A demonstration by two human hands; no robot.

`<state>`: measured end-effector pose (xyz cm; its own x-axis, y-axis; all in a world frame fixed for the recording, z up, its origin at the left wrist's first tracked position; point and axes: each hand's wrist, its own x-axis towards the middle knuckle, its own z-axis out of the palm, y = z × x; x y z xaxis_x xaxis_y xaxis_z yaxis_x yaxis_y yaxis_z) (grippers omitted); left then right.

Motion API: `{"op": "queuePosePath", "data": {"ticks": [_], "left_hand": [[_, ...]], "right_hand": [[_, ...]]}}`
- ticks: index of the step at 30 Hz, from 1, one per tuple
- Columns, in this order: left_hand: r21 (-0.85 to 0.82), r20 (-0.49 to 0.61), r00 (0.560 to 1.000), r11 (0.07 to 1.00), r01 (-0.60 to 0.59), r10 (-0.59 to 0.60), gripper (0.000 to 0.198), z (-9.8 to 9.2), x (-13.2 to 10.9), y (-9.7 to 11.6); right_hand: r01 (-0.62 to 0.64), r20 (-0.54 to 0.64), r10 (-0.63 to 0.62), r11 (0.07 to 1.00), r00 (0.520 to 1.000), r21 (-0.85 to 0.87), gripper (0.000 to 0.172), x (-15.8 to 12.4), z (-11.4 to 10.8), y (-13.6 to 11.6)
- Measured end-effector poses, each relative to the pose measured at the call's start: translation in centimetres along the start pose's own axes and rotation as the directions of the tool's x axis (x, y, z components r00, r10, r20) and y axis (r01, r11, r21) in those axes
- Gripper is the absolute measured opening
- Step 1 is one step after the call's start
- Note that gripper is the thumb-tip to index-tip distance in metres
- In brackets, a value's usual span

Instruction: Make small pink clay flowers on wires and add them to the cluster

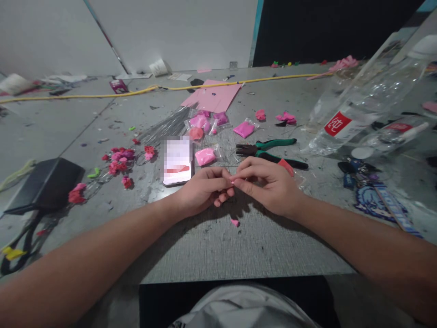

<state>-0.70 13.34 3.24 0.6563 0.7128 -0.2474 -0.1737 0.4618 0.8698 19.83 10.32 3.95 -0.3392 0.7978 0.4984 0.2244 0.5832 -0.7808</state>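
Observation:
My left hand (208, 189) and my right hand (268, 182) meet over the middle of the grey table, fingertips pinched together. Between them is a small bit of pink modelling clay (232, 181), mostly covered by the fingers. A loose scrap of pink clay (235, 222) lies on the table just below the hands. Close beyond the left hand are a lit phone (177, 161) and a bag of bright pink clay (205, 156). Green-handled pliers (269, 150) lie just past the right hand, whose wrist partly covers a small bag with red clay (287, 166).
Clay flowers (119, 159) on wires lie at left near a black box-like object (48, 186). Thin wires (167, 125), more clay bags (244, 129) and pink sheets (213, 95) lie farther back. A yellow cable (205, 86) crosses behind. Plastic bottles (368, 100) stand and lie at right.

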Motion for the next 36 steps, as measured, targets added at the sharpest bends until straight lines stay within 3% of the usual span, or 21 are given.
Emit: {"op": "queuePosePath", "data": {"ticks": [10, 14, 19, 21, 23, 25, 28, 30, 32, 36], "left_hand": [[0.079, 0.004, 0.999, 0.996, 0.041, -0.042, 0.016, 0.1, -0.2, 0.1], [0.126, 0.017, 0.999, 0.991, 0.038, -0.04, 0.02, 0.2, -0.3, 0.2], [0.199, 0.051, 0.998, 0.98, 0.023, -0.033, 0.027, 0.2, -0.5, 0.2], [0.213, 0.051, 0.998, 0.977, 0.016, -0.028, 0.026, 0.1, -0.5, 0.0], [0.193, 0.044, 0.999, 0.981, 0.012, -0.021, 0.021, 0.0, -0.4, -0.1], [0.156, 0.036, 0.999, 0.988, 0.01, -0.016, 0.018, 0.0, -0.4, -0.2], [0.131, 0.024, 1.0, 0.991, 0.004, -0.007, 0.017, 0.0, -0.3, -0.2], [0.146, 0.009, 1.0, 0.989, 0.004, -0.006, 0.016, 0.2, -0.3, 0.0], [0.156, -0.015, 1.0, 0.988, 0.016, -0.014, 0.014, 0.3, -0.4, 0.1], [0.115, -0.042, 0.999, 0.993, 0.028, -0.023, 0.012, 0.4, -0.4, 0.2]], "right_hand": [[-0.025, 0.02, 0.024, 0.999, 1.0, 0.042, 0.005, 0.0, 0.2, 0.1], [-0.239, 0.069, 0.231, 0.961, 0.97, 0.136, 0.012, 0.2, 0.1, 0.0], [-0.566, 0.31, 0.473, 0.69, 0.825, 0.451, 0.029, 0.5, 0.1, 1.1], [-0.622, 0.389, 0.487, 0.583, 0.782, 0.522, 0.033, 0.6, 0.0, 1.5], [-0.627, 0.414, 0.475, 0.514, 0.776, 0.585, 0.036, 0.6, -0.1, 1.8], [-0.601, 0.387, 0.466, 0.523, 0.796, 0.605, 0.036, 0.7, -0.1, 1.8], [-0.503, 0.287, 0.413, 0.713, 0.864, 0.488, 0.027, 0.6, -0.3, 1.6], [-0.35, 0.216, 0.291, 0.879, 0.932, 0.325, 0.021, 0.6, -0.4, 1.4], [-0.144, 0.161, 0.12, 0.979, 0.98, 0.145, 0.016, 0.5, -0.4, 1.1], [0.144, 0.098, -0.135, 0.985, 0.986, -0.092, 0.007, 0.2, -0.4, 0.8]]}}
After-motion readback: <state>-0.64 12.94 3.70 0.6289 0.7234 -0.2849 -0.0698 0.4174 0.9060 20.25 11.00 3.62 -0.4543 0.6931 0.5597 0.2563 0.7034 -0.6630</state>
